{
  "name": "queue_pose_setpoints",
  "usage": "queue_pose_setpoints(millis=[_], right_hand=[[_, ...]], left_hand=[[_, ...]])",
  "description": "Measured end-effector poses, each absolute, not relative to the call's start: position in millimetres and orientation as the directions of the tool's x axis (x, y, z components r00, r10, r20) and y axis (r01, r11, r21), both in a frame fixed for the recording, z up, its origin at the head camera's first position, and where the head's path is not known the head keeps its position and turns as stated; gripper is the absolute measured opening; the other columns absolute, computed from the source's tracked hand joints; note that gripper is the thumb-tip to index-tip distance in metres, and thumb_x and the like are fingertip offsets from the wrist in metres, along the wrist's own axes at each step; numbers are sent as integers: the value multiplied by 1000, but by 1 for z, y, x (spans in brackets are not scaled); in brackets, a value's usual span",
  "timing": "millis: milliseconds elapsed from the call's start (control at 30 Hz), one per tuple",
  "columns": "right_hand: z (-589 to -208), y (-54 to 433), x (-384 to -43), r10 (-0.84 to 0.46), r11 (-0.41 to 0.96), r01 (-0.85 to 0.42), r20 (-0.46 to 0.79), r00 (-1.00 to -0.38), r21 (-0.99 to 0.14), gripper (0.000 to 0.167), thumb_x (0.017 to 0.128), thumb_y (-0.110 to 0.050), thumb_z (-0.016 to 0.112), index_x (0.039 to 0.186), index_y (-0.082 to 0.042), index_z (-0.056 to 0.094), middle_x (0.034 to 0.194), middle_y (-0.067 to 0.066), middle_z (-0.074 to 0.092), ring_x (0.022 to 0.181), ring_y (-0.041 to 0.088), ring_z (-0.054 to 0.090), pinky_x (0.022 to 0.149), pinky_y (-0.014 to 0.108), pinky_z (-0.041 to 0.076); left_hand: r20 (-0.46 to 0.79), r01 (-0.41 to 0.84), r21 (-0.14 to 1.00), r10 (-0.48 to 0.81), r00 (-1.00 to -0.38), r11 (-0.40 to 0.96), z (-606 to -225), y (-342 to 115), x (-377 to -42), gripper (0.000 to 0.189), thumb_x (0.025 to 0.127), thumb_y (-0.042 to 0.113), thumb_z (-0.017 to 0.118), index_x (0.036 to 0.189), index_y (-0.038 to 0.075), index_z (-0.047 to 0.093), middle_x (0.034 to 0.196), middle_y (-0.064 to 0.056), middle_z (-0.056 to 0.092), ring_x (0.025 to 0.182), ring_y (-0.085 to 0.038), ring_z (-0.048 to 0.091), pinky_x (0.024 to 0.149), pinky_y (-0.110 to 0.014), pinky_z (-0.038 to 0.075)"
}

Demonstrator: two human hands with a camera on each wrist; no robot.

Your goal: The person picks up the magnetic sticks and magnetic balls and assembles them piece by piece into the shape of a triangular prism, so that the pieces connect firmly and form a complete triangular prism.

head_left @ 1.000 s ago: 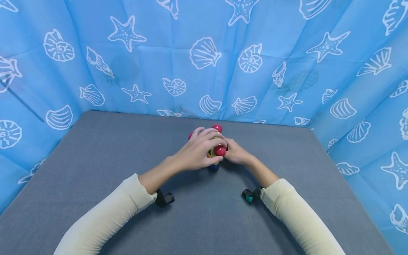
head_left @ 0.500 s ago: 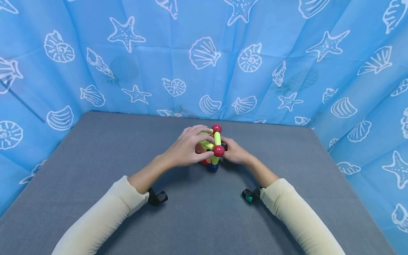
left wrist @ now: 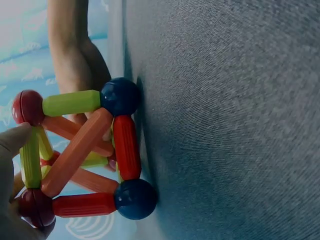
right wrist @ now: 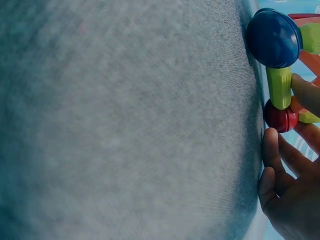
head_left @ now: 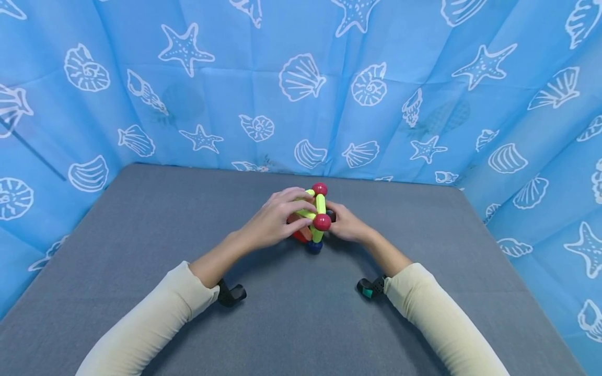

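A box-shaped frame of magnetic building sticks and balls stands on the table. Its upper corners carry red balls, its lower ones mostly dark blue balls. Yellow-green sticks and red sticks form edges, while an orange stick runs diagonally across one side. My left hand grips the top from the left, thumb and fingers about the upper sticks and balls. From the right, my right hand holds the lower part; in the right wrist view its thumb lies beside a yellow-green stick.
Grey fabric covers the table. A blue curtain with white shell and starfish prints hangs behind and at the sides. Black wrist-worn devices sit at both sleeve cuffs.
My left hand has drawn back to the left over the frame's top, uncovering yellow-green sticks and the near red ball. The right hand stays in place.
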State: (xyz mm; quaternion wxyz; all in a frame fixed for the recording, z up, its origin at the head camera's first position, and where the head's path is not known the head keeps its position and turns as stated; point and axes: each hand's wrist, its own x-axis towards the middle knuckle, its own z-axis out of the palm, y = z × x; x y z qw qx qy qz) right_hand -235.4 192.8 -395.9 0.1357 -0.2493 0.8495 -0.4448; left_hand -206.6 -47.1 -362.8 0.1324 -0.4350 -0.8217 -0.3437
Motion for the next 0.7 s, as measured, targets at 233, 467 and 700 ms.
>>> queue_pose_setpoints(millis=[233,467,700], right_hand=[[-399,191,-236,-520,514,-297,-16,-854,-805,53,94,-7,64,144,-4,46,123,16,61,101,28,58,88,46,51],[-395,198,-232,-522,535,-336,10,-853,-775,50,96,-11,64,142,0,48,124,19,61,102,29,62,83,42,54],[-376,230,-230,-477,630,-374,40,-878,-681,60,97,-18,66,149,-3,41,144,23,49,119,40,58,97,56,47]], left_hand=[[497,753,506,572,-653,420,-365,-64,-208,32,88,20,77,118,11,70,138,-12,53,130,-27,46,102,-50,44],[464,695,589,531,-709,413,-370,-102,-214,46,90,20,75,133,11,61,140,-11,53,127,-28,51,98,-52,47],[389,623,587,494,-777,518,-379,-150,-229,44,92,15,72,134,9,60,136,-13,56,115,-34,59,90,-55,49]])
